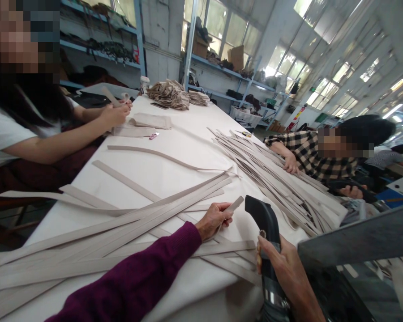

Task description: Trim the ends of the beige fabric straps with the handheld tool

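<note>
My left hand (216,220) is closed on a beige fabric strip (236,204), whose short end sticks out between thumb and fingers toward the right. My right hand (285,264) grips a black curved hand tool (271,223) with a flattened tip and a silver band low on its body; its exact kind I cannot make out. The tool's tip is close to the strip's end but apart from it. A small ring-like loop (262,234) shows by my right fingers. Long beige strips (137,230) lie crossed under and left of my left hand.
A white-covered table (195,134) bears a strip bundle (255,165) at right and a strip pile (169,94) at the far end. A co-worker at left (53,129) holds a strip; another at right (309,147) touches the bundle. A grey metal edge (356,235) stands at my right.
</note>
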Demonstrator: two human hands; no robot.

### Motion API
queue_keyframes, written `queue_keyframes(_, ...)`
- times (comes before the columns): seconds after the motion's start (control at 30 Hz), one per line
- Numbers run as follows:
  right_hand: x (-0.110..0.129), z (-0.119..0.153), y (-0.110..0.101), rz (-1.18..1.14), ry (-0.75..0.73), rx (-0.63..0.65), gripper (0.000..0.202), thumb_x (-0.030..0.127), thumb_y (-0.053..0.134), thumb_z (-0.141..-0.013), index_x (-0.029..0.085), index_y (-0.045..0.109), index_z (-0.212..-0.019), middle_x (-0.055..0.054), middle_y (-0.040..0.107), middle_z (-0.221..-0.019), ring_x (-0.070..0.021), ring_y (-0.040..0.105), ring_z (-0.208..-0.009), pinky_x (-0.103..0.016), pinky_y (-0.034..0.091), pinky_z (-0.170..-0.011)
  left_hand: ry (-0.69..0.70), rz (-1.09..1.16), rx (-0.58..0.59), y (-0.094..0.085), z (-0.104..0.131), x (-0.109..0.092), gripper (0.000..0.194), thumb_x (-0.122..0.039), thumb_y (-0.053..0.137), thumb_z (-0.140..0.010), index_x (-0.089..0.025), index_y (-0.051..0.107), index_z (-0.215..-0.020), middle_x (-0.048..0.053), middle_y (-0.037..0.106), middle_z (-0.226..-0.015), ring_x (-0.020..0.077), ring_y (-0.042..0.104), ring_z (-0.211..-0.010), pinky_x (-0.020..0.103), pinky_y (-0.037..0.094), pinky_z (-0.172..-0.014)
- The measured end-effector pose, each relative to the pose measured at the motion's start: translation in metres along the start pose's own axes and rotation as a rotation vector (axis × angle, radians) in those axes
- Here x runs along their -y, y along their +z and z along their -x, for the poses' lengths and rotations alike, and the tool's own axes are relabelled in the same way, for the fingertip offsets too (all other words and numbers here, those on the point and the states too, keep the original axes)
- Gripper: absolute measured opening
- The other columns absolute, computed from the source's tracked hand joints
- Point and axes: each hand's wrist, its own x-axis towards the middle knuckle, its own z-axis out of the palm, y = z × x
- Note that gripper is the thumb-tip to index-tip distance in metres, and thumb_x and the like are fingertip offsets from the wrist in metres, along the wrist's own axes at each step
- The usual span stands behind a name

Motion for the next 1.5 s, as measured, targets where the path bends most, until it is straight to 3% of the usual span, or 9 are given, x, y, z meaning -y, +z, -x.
queue_keyframes(0.17, 0.004, 0.017, 0.008, -0.018, -0.004, 0.021, 0.025, 0.042, 0.046, -0.078, 0.019, 0.05, -0.071, 0.002, 0.054, -0.044, -0.0128, 0.049, -0.038, -0.021, 0.039, -0.038, 0.018, -0.068, 0.01, -0.001, -0.001, 0.001, 0.025, -0.026, 0.059, -0.066, -0.01, 0.062, -0.085, -0.003, 0.045, -0.055, 0.0043, 0.037, -0.045, 0.017, 0.026, -0.043)
queue_keyframes(0.37, 0.004, -0.005, 0.008, -0.065, 0.011, -0.018, 0.025, 0.044, 0.05, -0.075, 0.019, 0.047, -0.072, 0.001, 0.055, -0.043, -0.0149, 0.051, -0.038, -0.023, 0.041, -0.038, 0.109, -0.375, 0.069, -0.001, 0.004, 0.005, 0.025, -0.032, 0.051, -0.076, -0.012, 0.063, -0.085, -0.001, 0.046, -0.057, 0.008, 0.04, -0.049, 0.02, 0.03, -0.046)
queue_keyframes(0.53, -0.007, -0.002, -0.002, -0.073, 0.021, -0.022, 0.028, 0.047, 0.05, -0.074, 0.019, 0.049, -0.07, 0.001, 0.056, -0.043, -0.0156, 0.051, -0.037, -0.024, 0.041, -0.037, 0.475, -0.89, -0.224, -0.004, 0.0, 0.014, 0.032, -0.016, 0.051, -0.073, -0.016, 0.057, -0.104, 0.009, 0.056, -0.095, 0.0197, 0.05, -0.088, 0.03, 0.04, -0.077)
queue_keyframes(0.67, -0.011, 0.009, 0.0, -0.061, 0.037, -0.015, 0.03, 0.048, 0.051, -0.075, 0.019, 0.048, -0.068, 0.002, 0.055, -0.044, -0.015, 0.051, -0.039, -0.024, 0.042, -0.039, 0.34, -0.928, -0.272, -0.007, -0.003, 0.016, 0.021, -0.017, 0.041, -0.079, -0.015, 0.06, -0.088, 0.006, 0.056, -0.072, 0.0151, 0.052, -0.067, 0.028, 0.042, -0.065)
queue_keyframes(0.8, -0.008, 0.016, 0.005, -0.052, 0.059, 0.019, 0.03, 0.048, 0.048, -0.077, 0.019, 0.048, -0.07, 0.004, 0.052, -0.042, -0.0126, 0.047, -0.037, -0.022, 0.039, -0.036, -0.014, -0.501, -0.213, -0.006, -0.005, 0.01, 0.029, -0.026, 0.037, -0.08, -0.012, 0.055, -0.063, 0.0, 0.046, -0.047, 0.0074, 0.039, -0.037, 0.021, 0.03, -0.039)
queue_keyframes(0.97, -0.003, 0.017, 0.014, -0.076, 0.065, 0.123, 0.027, 0.046, 0.046, -0.08, 0.018, 0.047, -0.076, 0.004, 0.053, -0.044, -0.0128, 0.049, -0.039, -0.021, 0.04, -0.037, -0.151, -0.118, -0.142, -0.005, -0.005, 0.002, 0.009, -0.017, 0.052, -0.065, -0.009, 0.055, -0.067, 0.0, 0.048, -0.05, 0.0042, 0.038, -0.037, 0.017, 0.025, -0.037)
queue_keyframes(1.17, -0.002, 0.009, 0.025, -0.094, 0.061, 0.175, 0.027, 0.045, 0.048, -0.077, 0.019, 0.046, -0.074, 0.003, 0.054, -0.047, -0.014, 0.052, -0.04, -0.022, 0.042, -0.038, -0.01, -0.177, 0.025, -0.009, 0.0, 0.001, 0.023, -0.033, 0.055, -0.072, -0.01, 0.055, -0.067, -0.003, 0.044, -0.051, 0.0031, 0.035, -0.04, 0.017, 0.024, -0.039)
queue_keyframes(1.33, 0.001, -0.002, 0.019, -0.044, 0.014, 0.065, 0.026, 0.044, 0.048, -0.076, 0.019, 0.046, -0.071, 0.003, 0.052, -0.043, -0.0133, 0.05, -0.038, -0.022, 0.041, -0.038, 0.067, -0.336, 0.127, -0.008, 0.005, 0.0, 0.034, -0.042, 0.045, -0.079, -0.011, 0.055, -0.067, -0.005, 0.038, -0.049, 0.0037, 0.031, -0.041, 0.017, 0.024, -0.041)
queue_keyframes(1.5, -0.012, -0.015, 0.001, -0.019, 0.033, -0.022, 0.029, 0.048, 0.049, -0.074, 0.019, 0.048, -0.071, 0.001, 0.056, -0.044, -0.0157, 0.053, -0.038, -0.023, 0.041, -0.037, 0.213, -0.651, 0.327, 0.0, 0.012, 0.002, 0.027, -0.023, 0.039, -0.081, -0.012, 0.063, -0.082, 0.0, 0.052, -0.061, 0.0074, 0.044, -0.052, 0.019, 0.035, -0.051)
